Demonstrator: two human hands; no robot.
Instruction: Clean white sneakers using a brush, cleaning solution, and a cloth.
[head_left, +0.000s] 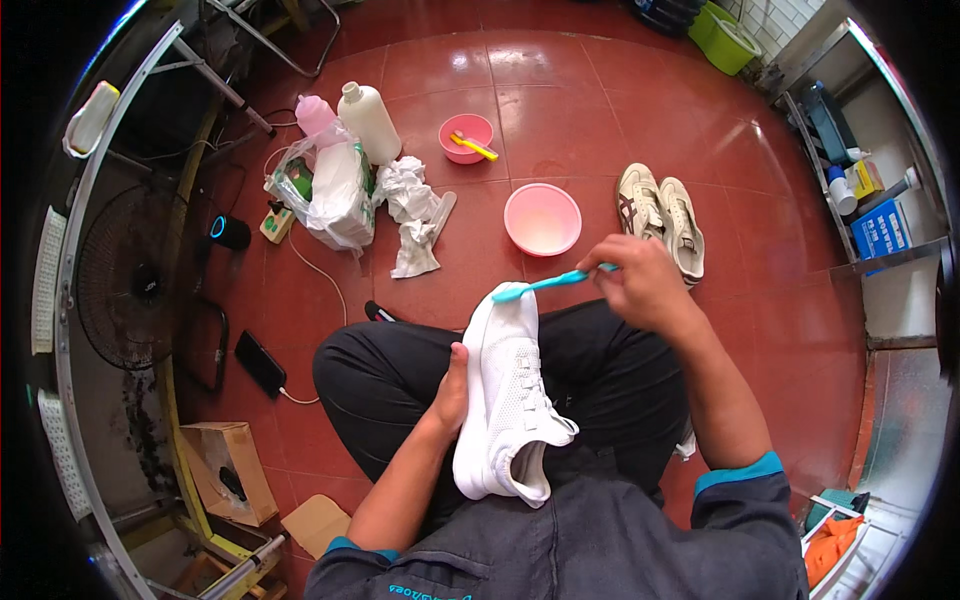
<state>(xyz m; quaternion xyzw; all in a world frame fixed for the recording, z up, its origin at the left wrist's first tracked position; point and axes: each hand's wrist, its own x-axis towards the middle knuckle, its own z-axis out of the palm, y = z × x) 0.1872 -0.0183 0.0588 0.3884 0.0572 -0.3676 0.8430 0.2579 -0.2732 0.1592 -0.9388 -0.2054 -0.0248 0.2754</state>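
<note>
A white mesh sneaker (510, 382) stands tilted over my lap, toe pointing away from me and laces facing right. My left hand (452, 390) grips it from the left along the sole, thumb up. Between the fingers of my right hand (637, 281) is the handle of a turquoise toothbrush (556, 281). Its head lies against the sneaker's toe. Just beyond the toe, a pink bowl (542, 220) with pale liquid sits on the floor. Behind my right hand rests a pair of cream sneakers (660, 214) with dark stripes.
A smaller pink bowl (466, 139) holds a yellow toothbrush (474, 145). Crumpled tissues (409, 196), a tissue pack (339, 191) and a white bottle (370, 124) stand left of it. A phone (260, 364) charges by my left knee. A fan (133, 277) is at far left; shelves (847, 172) line the right.
</note>
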